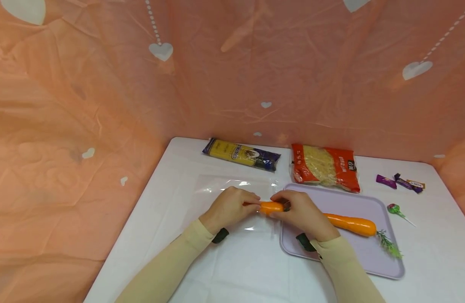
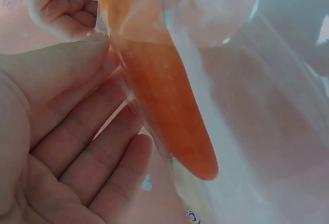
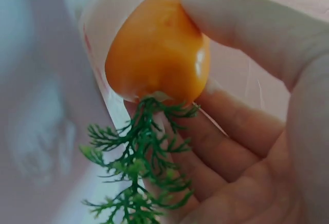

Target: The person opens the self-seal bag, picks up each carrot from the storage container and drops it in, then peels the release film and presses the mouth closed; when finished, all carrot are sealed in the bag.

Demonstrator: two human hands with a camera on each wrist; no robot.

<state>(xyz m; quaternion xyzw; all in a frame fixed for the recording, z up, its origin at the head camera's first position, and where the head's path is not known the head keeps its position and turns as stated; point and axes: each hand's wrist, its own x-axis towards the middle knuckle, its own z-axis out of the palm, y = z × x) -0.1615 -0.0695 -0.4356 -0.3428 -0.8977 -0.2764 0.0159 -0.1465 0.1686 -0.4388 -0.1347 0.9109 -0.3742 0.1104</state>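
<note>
My right hand (image 1: 302,212) holds an orange toy carrot (image 1: 271,207) by its thick end, thumb on one side and fingers on the other. Green plastic leaves (image 3: 136,167) hang from that end in the right wrist view. The carrot's tapered tip (image 2: 169,116) lies inside a clear plastic bag (image 2: 247,106), seen through the film. At the bag's mouth, my left hand (image 1: 232,207) pinches the film between thumb and index finger, beside the carrot. The rest of the bag (image 1: 209,189) lies flat on the white table.
A second carrot (image 1: 354,224) lies on the lilac tray (image 1: 380,269) at right. Behind are a yellow-and-blue pasta packet (image 1: 240,155) and a red noodle packet (image 1: 325,166). Wrapped candies (image 1: 386,181) and a green lollipop (image 1: 394,208) lie on the white table (image 1: 232,269) right of the tray.
</note>
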